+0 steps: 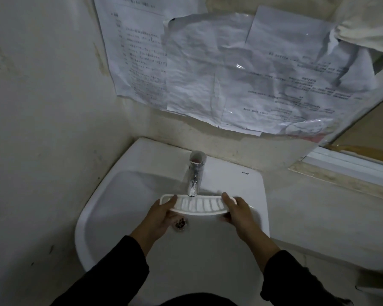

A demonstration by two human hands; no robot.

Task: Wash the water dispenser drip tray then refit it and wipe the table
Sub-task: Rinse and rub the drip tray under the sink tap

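My left hand (164, 214) and right hand (236, 212) each pinch one end of the drip tray (199, 205) between them, so I should keep it level under the tap (194, 181) just above.

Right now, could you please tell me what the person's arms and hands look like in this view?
Both arms wear long dark sleeves, black or nearly so, of plain cloth without visible markings, ending at the wrists. The left hand and right hand are bare: no gloves, and no rings, watch or bracelet show on the fingers or wrists. The light is dim, so finer details of the fabric cannot be made out.
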